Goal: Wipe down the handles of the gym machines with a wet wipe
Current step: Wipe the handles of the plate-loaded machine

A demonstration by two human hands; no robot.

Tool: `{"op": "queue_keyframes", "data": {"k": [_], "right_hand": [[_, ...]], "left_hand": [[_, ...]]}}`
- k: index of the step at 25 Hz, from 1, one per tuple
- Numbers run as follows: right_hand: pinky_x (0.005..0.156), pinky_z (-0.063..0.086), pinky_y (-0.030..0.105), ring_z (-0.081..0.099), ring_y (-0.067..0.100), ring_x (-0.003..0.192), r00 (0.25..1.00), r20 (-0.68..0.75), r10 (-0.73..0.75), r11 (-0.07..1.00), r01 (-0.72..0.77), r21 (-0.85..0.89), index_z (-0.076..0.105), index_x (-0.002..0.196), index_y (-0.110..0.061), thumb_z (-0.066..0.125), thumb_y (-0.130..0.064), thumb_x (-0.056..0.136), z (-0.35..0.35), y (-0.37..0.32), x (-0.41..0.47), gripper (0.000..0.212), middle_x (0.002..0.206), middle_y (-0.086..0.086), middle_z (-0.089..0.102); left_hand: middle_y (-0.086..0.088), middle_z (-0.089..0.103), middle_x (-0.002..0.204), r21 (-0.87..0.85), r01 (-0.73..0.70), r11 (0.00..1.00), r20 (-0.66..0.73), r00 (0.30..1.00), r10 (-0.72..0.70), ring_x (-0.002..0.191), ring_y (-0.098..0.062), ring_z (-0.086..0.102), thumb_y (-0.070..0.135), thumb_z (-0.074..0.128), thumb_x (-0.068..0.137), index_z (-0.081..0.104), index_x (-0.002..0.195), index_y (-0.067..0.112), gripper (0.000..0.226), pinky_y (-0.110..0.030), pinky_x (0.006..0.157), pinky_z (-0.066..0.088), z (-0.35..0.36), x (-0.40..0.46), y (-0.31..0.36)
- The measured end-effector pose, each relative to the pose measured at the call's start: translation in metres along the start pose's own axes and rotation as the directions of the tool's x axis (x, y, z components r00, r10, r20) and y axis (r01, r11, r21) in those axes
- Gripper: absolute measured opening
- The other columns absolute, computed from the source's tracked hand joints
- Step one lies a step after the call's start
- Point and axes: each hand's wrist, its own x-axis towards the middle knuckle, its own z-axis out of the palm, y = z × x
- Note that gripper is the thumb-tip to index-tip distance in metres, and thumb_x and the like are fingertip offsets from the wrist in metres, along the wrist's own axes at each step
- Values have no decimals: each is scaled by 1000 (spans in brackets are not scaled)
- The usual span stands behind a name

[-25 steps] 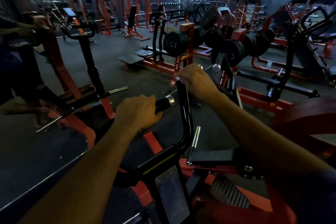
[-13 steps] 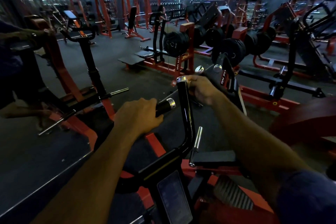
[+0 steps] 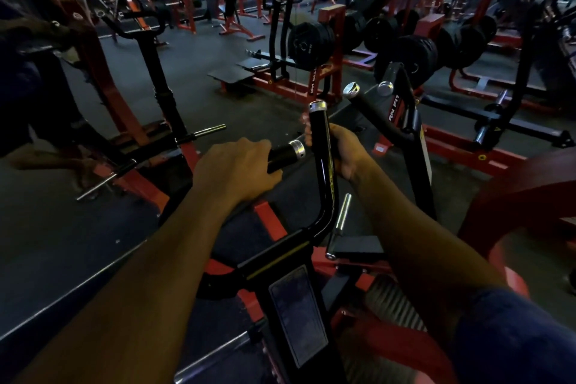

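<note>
My left hand [image 3: 237, 170] grips a short black handle with a chrome end cap [image 3: 285, 154] that points right. My right hand [image 3: 344, 150] is wrapped round the upright black handle bar [image 3: 321, 140], a little below its chrome top cap; its fingertips show on the bar's left side. No wet wipe can be made out in either hand. A second pair of black handles with chrome caps [image 3: 367, 100] stands just beyond, on the same black and red machine.
A chrome peg [image 3: 342, 212] sticks up beside the upright bar. A red padded seat [image 3: 536, 196] curves in at the right. Racks of black weight plates [image 3: 311, 45] and more red machines stand behind. Another person's arm [image 3: 34, 31] rests on a machine at the left.
My right hand slid back and down from the far handle onto the upright bar and now sits lower on it. My left hand has kept its grip.
</note>
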Motion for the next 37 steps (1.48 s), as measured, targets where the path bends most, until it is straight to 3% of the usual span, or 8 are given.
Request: {"op": "queue_keyframes", "data": {"k": [4, 9, 16, 19, 25, 29, 32, 37], "right_hand": [[73, 56, 29, 64, 16, 76, 996, -12, 84, 996, -84, -36, 63, 110, 1, 41, -7, 100, -15, 19, -19, 25, 85, 7, 65], [68, 56, 31, 63, 17, 73, 983, -66, 169, 983, -173, -63, 63, 104, 1, 37, -5, 98, -31, 50, -55, 28, 82, 6, 64], [81, 60, 38, 68, 26, 81, 979, -84, 188, 958, -163, 236, 71, 87, -5, 50, -13, 83, -24, 96, -110, 23, 80, 9, 65], [75, 60, 35, 70, 24, 82, 977, -119, 178, 953, -142, 267, 72, 89, -4, 59, -10, 78, -18, 114, -125, 18, 88, 11, 69], [64, 54, 22, 67, 16, 73, 936, -349, 36, 990, -81, -115, 70, 96, -5, 63, -14, 84, 0, 131, -155, 17, 82, 5, 73], [53, 52, 19, 66, 14, 67, 876, -481, 24, 990, -89, -112, 70, 96, -5, 51, -6, 95, 11, 116, -152, 19, 79, 5, 69], [52, 47, 23, 60, 11, 54, 834, -547, 74, 978, -167, -122, 69, 78, -10, 51, -4, 94, 18, 127, -155, 25, 65, 2, 64], [51, 51, 25, 67, 21, 68, 810, -587, -11, 919, -224, -325, 72, 89, -2, 50, -1, 98, 7, 133, -176, 23, 76, 11, 73]], "left_hand": [[0, 48, 87, -16, -18, 1000, 0, 1000, 18, 87, -27, 64, 62, 54, 93, 55, 113, 22, 44, -35, 68, 41, 5, 1, -2], [0, 49, 85, -16, -19, 1000, -27, 999, 19, 84, -28, 64, 62, 54, 92, 55, 109, 22, 44, -35, 67, 41, 10, 4, -5], [0, 49, 86, -11, -31, 999, -25, 999, 31, 85, -26, 62, 60, 55, 93, 55, 112, 21, 43, -36, 68, 37, 8, 3, -5], [1, 50, 88, -20, -38, 999, -15, 999, 38, 81, -23, 59, 60, 56, 93, 56, 115, 21, 44, -36, 67, 38, 9, 4, -5], [-1, 51, 89, -39, -56, 998, -29, 998, 55, 80, -23, 56, 57, 57, 94, 57, 117, 19, 44, -36, 71, 42, 7, 1, -5], [-3, 51, 92, -45, -31, 998, 1, 1000, 31, 89, -27, 62, 58, 58, 94, 56, 121, 20, 46, -38, 72, 44, 3, -1, -3], [-2, 51, 91, -49, -42, 998, 12, 999, 42, 84, -25, 60, 59, 58, 93, 56, 118, 20, 46, -38, 71, 47, 3, 0, -4], [-2, 53, 89, -67, -74, 995, 10, 997, 75, 88, -28, 64, 58, 59, 92, 57, 117, 18, 48, -40, 73, 53, 3, 1, -8]]}}
